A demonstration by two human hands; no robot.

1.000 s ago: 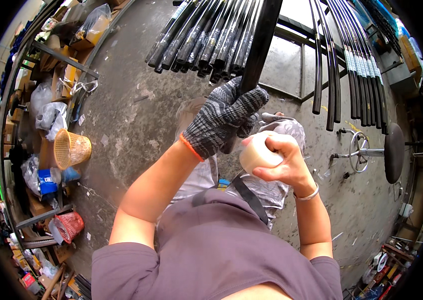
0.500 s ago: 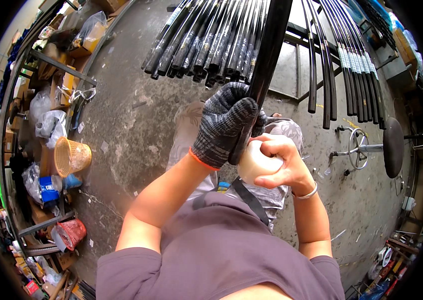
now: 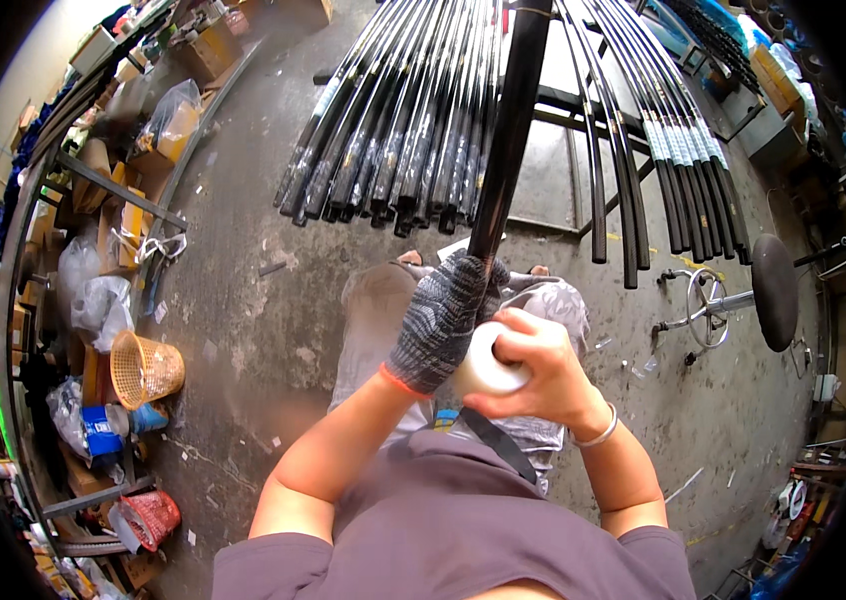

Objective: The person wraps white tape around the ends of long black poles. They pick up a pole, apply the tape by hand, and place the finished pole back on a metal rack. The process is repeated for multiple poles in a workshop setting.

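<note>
A long black pole (image 3: 515, 130) slants down toward my lap from the far side. My left hand (image 3: 435, 325), in a grey-and-black knit glove with an orange cuff, is closed around its near part. In my bare right hand (image 3: 548, 368) is a whitish roll of film or tape (image 3: 481, 374), gripped with fingers at its core and the thumb below. The roll sits against the gloved hand, beside the pole. The pole's near end is hidden behind the glove and roll, and I cannot make out any loose strip.
Many similar black poles (image 3: 393, 150) lie on a rack ahead, with more poles (image 3: 678, 170) to the right. A round stool (image 3: 775, 293) lies tipped at right. On the left are a cluttered shelf (image 3: 123, 190), a yellow basket (image 3: 147, 370) and a red basket (image 3: 150, 518).
Both hands have come lower in the view, and the scene has shifted down too. The roll has turned, showing more of its core. The pole's near end, visible before, is now hidden.
</note>
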